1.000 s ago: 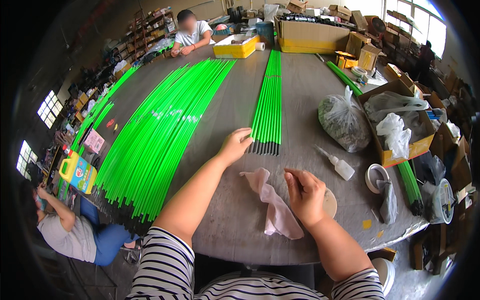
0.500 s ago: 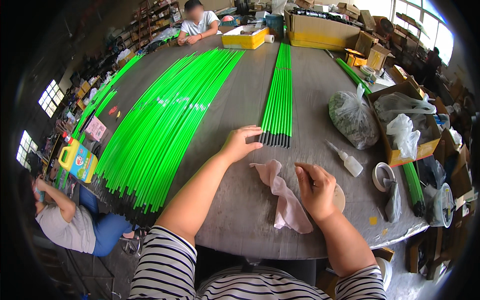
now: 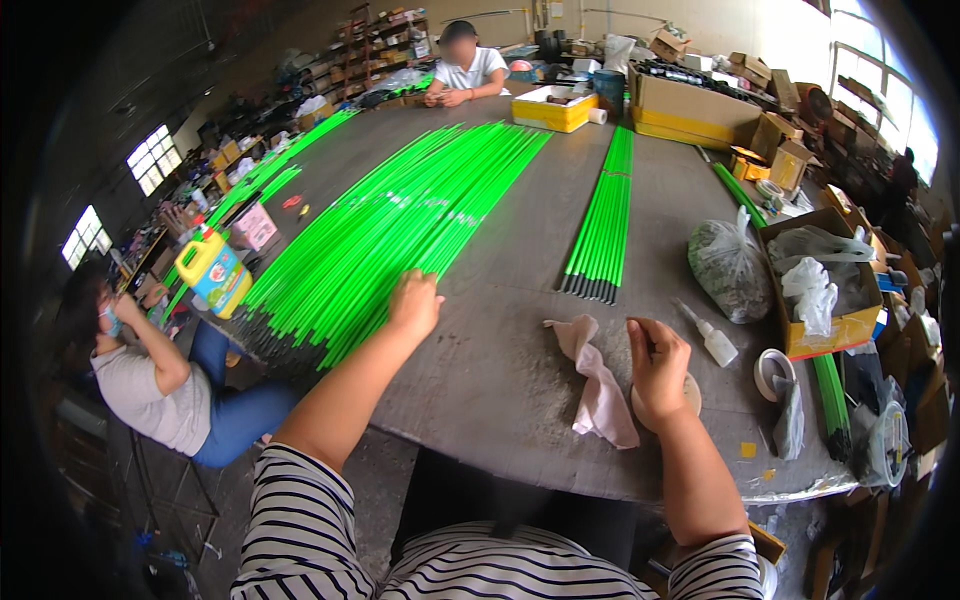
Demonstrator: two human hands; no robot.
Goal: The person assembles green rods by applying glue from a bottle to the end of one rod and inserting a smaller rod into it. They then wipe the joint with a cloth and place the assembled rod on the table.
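My left hand point(image 3: 415, 302) is at the right edge of a broad spread of green rods point(image 3: 390, 220) with black ends. Its fingers are curled, and what lies in them is hidden. My right hand point(image 3: 660, 365) hovers palm inward over the near right part of the table, fingers bent and thumb apart, with nothing visible in it. Partly behind its wrist lies a pale round disc point(image 3: 692, 393). A crumpled pink cloth point(image 3: 592, 385) rests just left of that hand. Farther off, a narrow bundle of green rods point(image 3: 603, 225) lies apart with its black ends toward me.
Right of my hand are a white squeeze bottle point(image 3: 715, 342), a tape roll point(image 3: 768, 375), a filled plastic bag point(image 3: 728, 268) and a carton point(image 3: 825, 335). A yellow jug point(image 3: 215, 275) stands left. One person point(image 3: 470, 72) sits across the table, another point(image 3: 165, 385) at left.
My left hand has left the black ends of the narrow bundle and moved left to the edge of the broad spread. The view has shifted; my right hand keeps nearly the same pose.
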